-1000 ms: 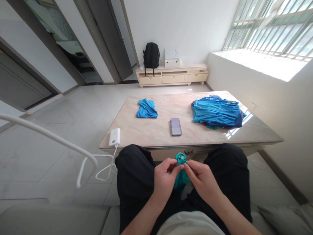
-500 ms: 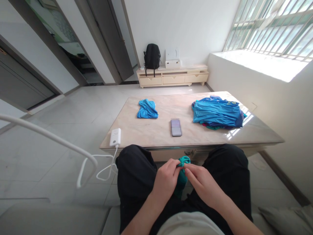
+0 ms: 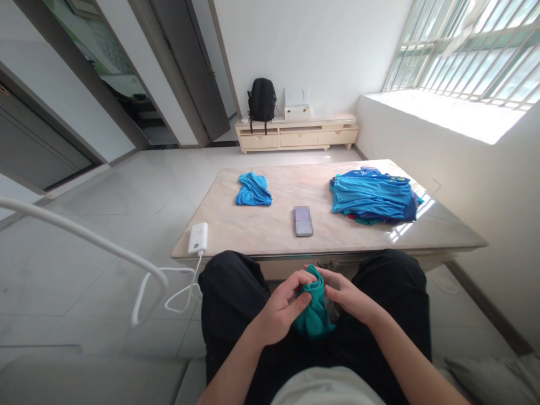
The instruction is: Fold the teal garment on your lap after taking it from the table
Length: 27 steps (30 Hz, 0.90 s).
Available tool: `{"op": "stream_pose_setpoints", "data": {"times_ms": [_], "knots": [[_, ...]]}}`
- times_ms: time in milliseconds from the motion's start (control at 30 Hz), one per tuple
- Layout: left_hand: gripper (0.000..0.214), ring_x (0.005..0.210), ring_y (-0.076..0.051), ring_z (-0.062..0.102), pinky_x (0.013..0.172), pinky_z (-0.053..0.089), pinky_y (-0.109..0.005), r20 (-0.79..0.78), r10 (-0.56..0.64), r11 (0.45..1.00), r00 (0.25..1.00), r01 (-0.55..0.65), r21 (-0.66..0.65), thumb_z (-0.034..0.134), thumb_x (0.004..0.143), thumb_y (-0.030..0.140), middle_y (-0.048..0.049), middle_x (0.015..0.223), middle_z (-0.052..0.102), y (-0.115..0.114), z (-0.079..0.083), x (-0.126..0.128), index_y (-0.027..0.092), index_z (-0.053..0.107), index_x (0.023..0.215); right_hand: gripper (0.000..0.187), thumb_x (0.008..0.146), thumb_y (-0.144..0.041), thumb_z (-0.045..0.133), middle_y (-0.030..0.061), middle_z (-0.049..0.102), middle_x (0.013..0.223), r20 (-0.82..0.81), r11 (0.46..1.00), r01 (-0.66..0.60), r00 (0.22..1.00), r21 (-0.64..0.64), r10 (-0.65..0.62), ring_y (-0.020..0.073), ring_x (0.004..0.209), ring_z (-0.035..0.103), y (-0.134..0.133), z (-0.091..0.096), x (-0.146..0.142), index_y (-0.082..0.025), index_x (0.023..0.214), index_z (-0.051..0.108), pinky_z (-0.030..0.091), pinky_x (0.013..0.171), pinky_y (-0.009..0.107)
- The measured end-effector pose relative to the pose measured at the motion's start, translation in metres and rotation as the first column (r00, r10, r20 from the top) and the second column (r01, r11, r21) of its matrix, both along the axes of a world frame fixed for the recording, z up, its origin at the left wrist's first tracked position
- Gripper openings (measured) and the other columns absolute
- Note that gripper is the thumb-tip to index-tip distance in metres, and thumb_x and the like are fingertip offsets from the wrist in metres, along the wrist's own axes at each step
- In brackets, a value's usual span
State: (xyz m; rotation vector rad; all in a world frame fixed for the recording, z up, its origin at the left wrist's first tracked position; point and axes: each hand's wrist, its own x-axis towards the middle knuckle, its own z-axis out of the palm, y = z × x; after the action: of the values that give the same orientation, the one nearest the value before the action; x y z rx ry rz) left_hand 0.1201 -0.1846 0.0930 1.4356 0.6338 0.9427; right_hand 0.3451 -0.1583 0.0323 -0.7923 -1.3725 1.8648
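Observation:
Between my knees I hold a bunched teal cloth garment (image 3: pixel 314 319) that hangs down over my lap. My left hand (image 3: pixel 282 306) grips its upper edge, thumb in front and fingers behind. On the other side, my right hand (image 3: pixel 348 293) has its fingers closed on the garment's right edge; part of those fingers is hidden behind the fabric. A crumpled blue garment (image 3: pixel 253 189) lies on the far left of the marble table (image 3: pixel 219 230). To the right rests a pile of blue folded clothes (image 3: pixel 373 196).
A phone (image 3: pixel 302 220) lies near the table's front middle. At the left front corner sits a white power bank (image 3: pixel 198 238) with a white cable (image 3: pixel 192 281) hanging off the edge. A black backpack (image 3: pixel 261 100) stands on the low cabinet (image 3: pixel 299 138) by the wall.
The teal garment was gathered tight between both hands' fingertips; now its top is spread more open and it hangs wider. My hands have moved slightly apart.

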Motion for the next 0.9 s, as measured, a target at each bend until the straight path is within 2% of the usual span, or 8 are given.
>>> {"op": "stream_pose_setpoints", "data": {"times_ms": [133,300,367,433,500,600,700,900], "knots": [[0.022,0.108,-0.021,0.06,0.098,0.048,-0.032,0.043,0.028,0.999,0.999,-0.026,-0.047,0.056,0.104,0.037,-0.009,0.115,0.063,-0.002,-0.004,-0.002,0.018,0.063,0.112,0.061,0.079,-0.066,0.078,0.0101,0.074,0.104,-0.006,0.999,-0.01,1.0,-0.045,0.01,0.0247,0.096,0.067,-0.003,-0.006,-0.009,-0.015,0.113,0.077,0.053,0.087,0.035],[0.024,0.1,-0.019,0.066,0.089,0.052,-0.027,-0.07,0.184,0.98,0.98,-0.189,-0.061,0.059,0.102,0.038,-0.0074,0.109,0.069,0.0,-0.008,-0.006,0.018,0.065,0.114,0.041,0.081,-0.054,0.081,0.0046,0.07,0.086,0.058,0.97,0.235,0.969,0.066,-0.239,0.0187,0.079,0.06,-0.004,-0.013,-0.011,-0.015,0.093,0.075,0.049,0.077,0.031],[0.022,0.1,-0.02,0.067,0.088,0.054,-0.028,-0.13,0.263,0.964,0.956,-0.267,-0.015,0.059,0.102,0.037,-0.0071,0.108,0.071,0.005,-0.011,-0.007,0.018,0.065,0.112,0.029,0.087,-0.046,0.077,0.0045,0.069,0.087,0.135,0.893,0.372,0.9,0.254,-0.414,0.0196,0.082,0.06,-0.005,-0.007,-0.01,-0.017,0.091,0.074,0.049,0.078,0.031],[0.019,0.099,-0.02,0.068,0.089,0.054,-0.029,-0.207,0.368,0.929,0.907,-0.353,0.107,0.058,0.102,0.035,-0.0068,0.107,0.072,0.012,-0.016,-0.008,0.019,0.066,0.108,0.021,0.094,-0.039,0.068,0.0051,0.068,0.087,0.182,0.736,0.439,0.783,0.515,-0.594,0.0203,0.082,0.061,-0.006,0.001,-0.008,-0.019,0.088,0.072,0.048,0.077,0.031],[0.017,0.1,-0.02,0.068,0.091,0.053,-0.03,-0.276,0.485,0.866,0.83,-0.414,0.279,0.055,0.103,0.032,-0.0065,0.106,0.072,0.018,-0.023,-0.009,0.02,0.067,0.103,0.018,0.099,-0.032,0.059,0.0061,0.068,0.09,0.174,0.593,0.396,0.712,0.701,-0.681,0.0203,0.082,0.063,-0.008,0.01,-0.005,-0.021,0.09,0.07,0.049,0.076,0.03],[0.018,0.1,-0.021,0.068,0.091,0.052,-0.032,-0.326,0.613,0.772,0.719,-0.46,0.438,0.052,0.104,0.029,-0.0065,0.104,0.073,0.025,-0.034,-0.011,0.021,0.067,0.103,0.018,0.1,-0.026,0.052,0.0071,0.07,0.093,0.185,0.497,0.286,0.688,0.819,-0.702,0.0202,0.082,0.066,-0.012,0.02,-0.003,-0.021,0.101,0.069,0.049,0.075,0.029],[0.019,0.098,-0.022,0.069,0.089,0.053,-0.033,-0.335,0.663,0.745,0.67,-0.541,0.39,0.053,0.103,0.033,-0.0076,0.104,0.073,0.027,-0.04,-0.006,0.02,0.066,0.106,0.017,0.1,-0.028,0.054,0.005,0.071,0.089,0.266,0.535,0.252,0.652,0.807,-0.71,0.0191,0.078,0.066,-0.015,0.029,-0.007,-0.021,0.103,0.069,0.048,0.073,0.028],[0.027,0.092,-0.02,0.069,0.081,0.054,-0.029,-0.236,0.657,0.754,0.716,-0.633,0.178,0.044,0.108,0.041,-0.0066,0.101,0.072,0.018,-0.038,0.022,0.02,0.06,0.114,0.024,0.101,-0.04,0.055,-0.0019,0.065,0.072,0.313,0.635,0.384,0.629,0.671,-0.711,0.014,0.064,0.057,-0.02,0.043,-0.019,-0.02,0.095,0.067,0.044,0.062,0.023]]}}
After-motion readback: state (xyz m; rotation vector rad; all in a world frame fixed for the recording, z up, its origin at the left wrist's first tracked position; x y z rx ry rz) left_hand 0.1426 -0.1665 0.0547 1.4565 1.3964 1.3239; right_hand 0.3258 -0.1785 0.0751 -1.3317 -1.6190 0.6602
